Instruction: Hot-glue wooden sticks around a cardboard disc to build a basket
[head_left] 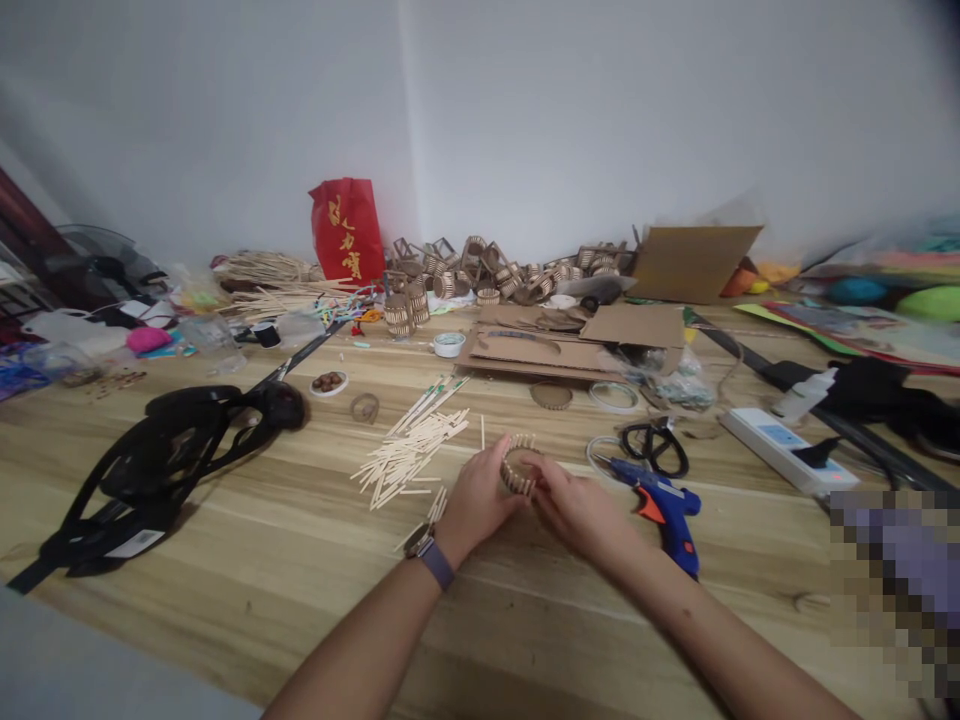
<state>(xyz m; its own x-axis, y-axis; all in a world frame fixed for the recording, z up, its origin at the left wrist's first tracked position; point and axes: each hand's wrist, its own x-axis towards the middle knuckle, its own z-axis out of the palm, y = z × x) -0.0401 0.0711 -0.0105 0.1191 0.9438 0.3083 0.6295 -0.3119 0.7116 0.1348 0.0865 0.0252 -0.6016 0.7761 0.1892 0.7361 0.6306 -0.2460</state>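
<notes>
Both hands hold a small round basket (516, 468), made of a brown cardboard ring with short wooden sticks standing around it. My left hand (480, 495) grips its left side, thumb and fingers closed around it. On the opposite side, my right hand (570, 500) pinches the rim; the fingertips partly hide it. A loose pile of thin wooden sticks (416, 450) lies to the left of my hands. To the right rests a blue glue gun (667, 505) with an orange trigger, its nozzle pointing left.
Cardboard sheets (540, 350) lie behind my hands, near a dish of brown beads (329, 383). Several finished stick-and-cardboard pieces (480, 270) pile against the wall beside a red bag (347, 232). Black straps (180, 450) lie left, a white power strip (787, 450) right.
</notes>
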